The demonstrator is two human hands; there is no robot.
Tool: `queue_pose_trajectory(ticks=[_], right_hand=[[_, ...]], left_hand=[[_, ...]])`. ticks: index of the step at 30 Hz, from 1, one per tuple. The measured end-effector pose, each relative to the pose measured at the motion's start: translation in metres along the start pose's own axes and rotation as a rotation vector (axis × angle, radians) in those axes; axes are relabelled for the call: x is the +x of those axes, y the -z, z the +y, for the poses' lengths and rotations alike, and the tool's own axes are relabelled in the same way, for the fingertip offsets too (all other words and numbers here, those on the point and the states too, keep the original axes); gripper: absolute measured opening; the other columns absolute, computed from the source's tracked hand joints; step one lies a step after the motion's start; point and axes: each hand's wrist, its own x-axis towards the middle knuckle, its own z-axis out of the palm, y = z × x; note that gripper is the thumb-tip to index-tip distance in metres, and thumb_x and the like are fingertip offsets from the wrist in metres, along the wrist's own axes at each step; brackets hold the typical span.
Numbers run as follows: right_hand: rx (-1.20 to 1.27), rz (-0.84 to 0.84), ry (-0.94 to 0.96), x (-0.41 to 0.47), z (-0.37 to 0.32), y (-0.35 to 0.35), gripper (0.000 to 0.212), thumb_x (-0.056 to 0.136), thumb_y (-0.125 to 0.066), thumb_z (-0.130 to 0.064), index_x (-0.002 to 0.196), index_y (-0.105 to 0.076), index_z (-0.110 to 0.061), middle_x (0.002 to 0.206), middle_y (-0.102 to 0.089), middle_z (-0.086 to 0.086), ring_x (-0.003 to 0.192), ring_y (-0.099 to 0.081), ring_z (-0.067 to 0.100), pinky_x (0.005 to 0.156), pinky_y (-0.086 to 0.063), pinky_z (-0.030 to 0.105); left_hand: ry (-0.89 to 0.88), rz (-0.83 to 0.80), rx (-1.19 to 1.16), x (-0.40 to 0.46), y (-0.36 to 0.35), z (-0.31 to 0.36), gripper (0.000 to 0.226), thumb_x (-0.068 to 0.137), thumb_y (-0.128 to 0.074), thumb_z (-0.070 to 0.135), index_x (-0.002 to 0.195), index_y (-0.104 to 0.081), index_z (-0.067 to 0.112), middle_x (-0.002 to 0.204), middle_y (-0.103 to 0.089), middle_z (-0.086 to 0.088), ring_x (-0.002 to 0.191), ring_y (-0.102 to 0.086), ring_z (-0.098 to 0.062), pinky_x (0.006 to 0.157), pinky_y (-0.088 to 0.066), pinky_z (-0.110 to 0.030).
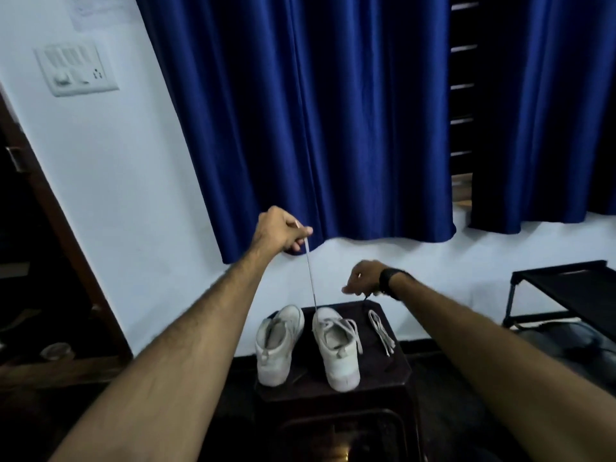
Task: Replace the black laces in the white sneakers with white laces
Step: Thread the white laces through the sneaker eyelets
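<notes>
Pale wall [140, 181]; blue curtains [333, 111] behind and above left hand [280, 233]. Switch panel [76, 69] far up-left. Black rack [566, 295] right of right hand [365, 278]. Dim light.

right hand [361, 278] grip: fingers curled toward a dark strand below, too blurred to tell whether pinched
black laces [366, 296]: only a short dark bit showing under that hand, rest lost against dark stool [396, 368]
left sneaker [278, 345] eyelets: too small and blurred to judge
black rack [566, 288]: cut off by right edge
switch panel [76, 68]: blurred, markings unreadable
</notes>
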Motion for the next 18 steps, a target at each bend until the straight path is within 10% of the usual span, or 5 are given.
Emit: queue_pose_trajectory(ticks=[14, 18], right_hand=[[-0.358, 0.297, -0.056, 0.015, 0.022, -0.14, 0.034, 0.091, -0.056, -0.035, 0.116, -0.063, -0.014, 0.124, -0.057, 0.008, 0.124, -0.046, 0.028, 0.102, -0.037, 0.042], [0.567, 0.355, -0.039, 0.031, 0.012, -0.116, 0.013, 0.096, -0.054, -0.021, 0.091, -0.061, -0.011, 0.089, -0.071, 0.011, 0.086, -0.069, 0.027, 0.085, -0.054, 0.045]], left_hand=[[0.008, 0.032, -0.08, 0.01, -0.006, -0.005, 0.023, 0.09, -0.071, 0.019, 0.074, -0.074, 0.003, 0.071, -0.074, -0.008, 0.064, -0.073, -0.015, 0.058, -0.054, -0.018], [0.037, 0.077, -0.125, 0.018, -0.005, -0.011, 0.022, 0.086, -0.075, 0.02, 0.073, -0.074, 0.003, 0.067, -0.073, -0.007, 0.055, -0.068, -0.01, 0.048, -0.047, -0.014]])
